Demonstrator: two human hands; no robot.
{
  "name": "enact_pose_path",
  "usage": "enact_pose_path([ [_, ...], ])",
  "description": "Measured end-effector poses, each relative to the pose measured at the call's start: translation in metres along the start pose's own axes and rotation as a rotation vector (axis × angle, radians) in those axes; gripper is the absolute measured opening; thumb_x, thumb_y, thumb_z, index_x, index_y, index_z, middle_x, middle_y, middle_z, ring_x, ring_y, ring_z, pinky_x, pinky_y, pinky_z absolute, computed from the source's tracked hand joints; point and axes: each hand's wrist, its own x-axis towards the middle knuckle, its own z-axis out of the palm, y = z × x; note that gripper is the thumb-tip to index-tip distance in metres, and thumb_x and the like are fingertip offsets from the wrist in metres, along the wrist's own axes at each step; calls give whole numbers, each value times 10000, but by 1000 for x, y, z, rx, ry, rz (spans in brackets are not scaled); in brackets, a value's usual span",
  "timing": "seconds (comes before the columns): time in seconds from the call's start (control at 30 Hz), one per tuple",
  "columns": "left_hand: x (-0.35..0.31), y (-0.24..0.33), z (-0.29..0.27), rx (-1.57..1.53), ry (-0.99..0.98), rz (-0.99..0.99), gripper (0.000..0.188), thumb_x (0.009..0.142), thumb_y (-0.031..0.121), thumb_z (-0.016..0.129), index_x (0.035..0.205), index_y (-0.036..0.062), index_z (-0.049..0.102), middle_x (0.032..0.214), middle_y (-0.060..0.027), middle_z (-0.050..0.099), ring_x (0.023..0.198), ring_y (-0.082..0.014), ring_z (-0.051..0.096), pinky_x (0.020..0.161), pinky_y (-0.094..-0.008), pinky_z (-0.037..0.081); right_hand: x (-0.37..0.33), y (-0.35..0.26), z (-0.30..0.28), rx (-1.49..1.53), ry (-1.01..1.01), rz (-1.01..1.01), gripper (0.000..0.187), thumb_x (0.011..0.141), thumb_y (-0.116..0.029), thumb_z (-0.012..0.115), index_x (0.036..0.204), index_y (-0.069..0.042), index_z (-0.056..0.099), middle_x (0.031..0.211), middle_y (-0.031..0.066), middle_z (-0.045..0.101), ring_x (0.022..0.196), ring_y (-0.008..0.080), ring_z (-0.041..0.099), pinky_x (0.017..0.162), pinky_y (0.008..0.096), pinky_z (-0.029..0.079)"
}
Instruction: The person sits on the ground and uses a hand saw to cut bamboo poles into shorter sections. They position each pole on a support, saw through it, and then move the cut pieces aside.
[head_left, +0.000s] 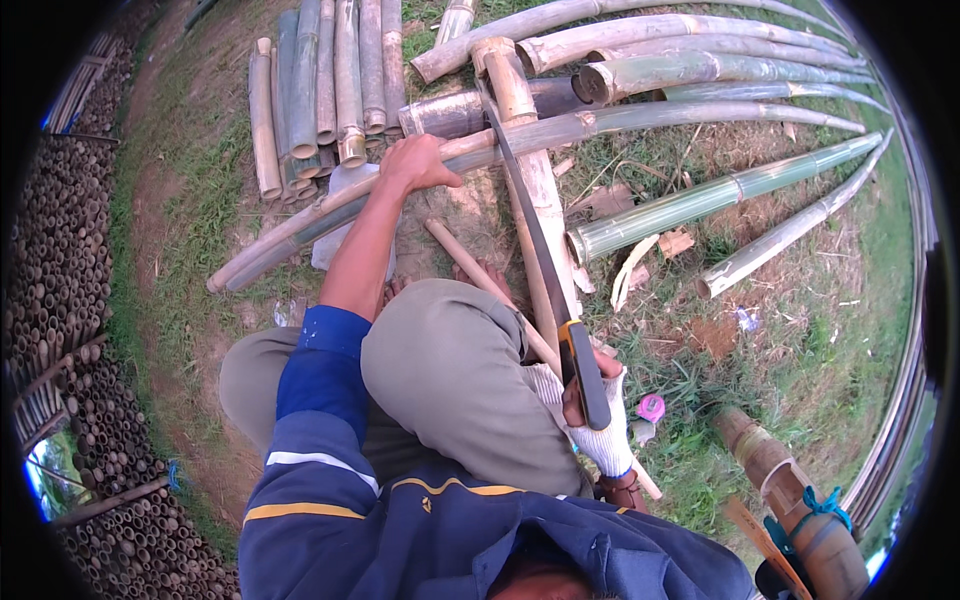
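Observation:
My left hand (412, 165), bare, is closed around a long bamboo pole (640, 118) that lies across a bamboo support (545, 215). Left of that hand, a darker greenish length runs along the pole's lower side; I cannot tell if it is a separate piece. A white fingerless glove covers my right hand (603, 425), which is wrapped around the black and yellow handle of a handsaw (540, 255). The blade slants up and away, crossing the pole to the right of my left hand. Whether its teeth are in the bamboo cannot be made out.
Several cut bamboo lengths (345, 75) lie at the back left, and longer poles (700, 70) fan out at the right. A thin stick (600, 420) slants past my knee. A pink tape measure (650, 407) and a bamboo tube with blue ties (775, 465) are at the right.

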Motion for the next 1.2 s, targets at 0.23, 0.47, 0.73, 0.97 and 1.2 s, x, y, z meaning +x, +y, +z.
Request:
enact_pose_path([
  [0.23, 9, 7, -9, -8, -19, 17, 774, 652, 508, 923, 1337, 170, 797, 1296, -180, 786, 1230, -361, 735, 1074, -476, 568, 216, -15, 57, 223, 37, -122, 677, 915, 10, 678, 1548, -55, 450, 1344, 106, 608, 1143, 190, 623, 1040, 340, 514],
  [0.47, 13, -9, -4, -29, -18, 63, 776, 631, 538, 916, 1291, 145, 813, 1252, -198, 795, 1199, -371, 744, 1061, -483, 569, 18, 13, 7, 13, 7, -37, 752, 854, 57, 692, 1554, -17, 429, 1305, 135, 606, 1063, 179, 639, 979, 319, 526],
  [0.73, 9, -6, 5, -3, 25, 112, 847, 620, 639, 932, 1282, 123, 811, 1263, -225, 786, 1212, -403, 735, 1072, -503, 558, 173, 8, 55, 44, 56, -162, 700, 885, 21, 691, 1546, -54, 471, 1272, 113, 616, 1085, 202, 613, 972, 354, 516],
  [0.97, 14, -30, 10, -358, 352, 6, 668, 922, 626, 781, 1306, 82, 746, 1244, -216, 775, 1173, -405, 733, 1005, -506, 551, 210, 18, 66, 145, 37, -246, 746, 875, 78, 611, 1587, -57, 434, 1452, 128, 548, 1321, 231, 557, 1155, 351, 441],
  [1.2, -10, 20, 34, -46, 321, 289, 660, 850, 444, 863, 1372, 83, 682, 1260, -222, 768, 1189, -413, 729, 1015, -520, 571, 199, -1, 62, 255, -3, -79, 687, 913, 55, 630, 1568, -46, 449, 1413, 92, 572, 1253, 179, 576, 1110, 333, 474],
])
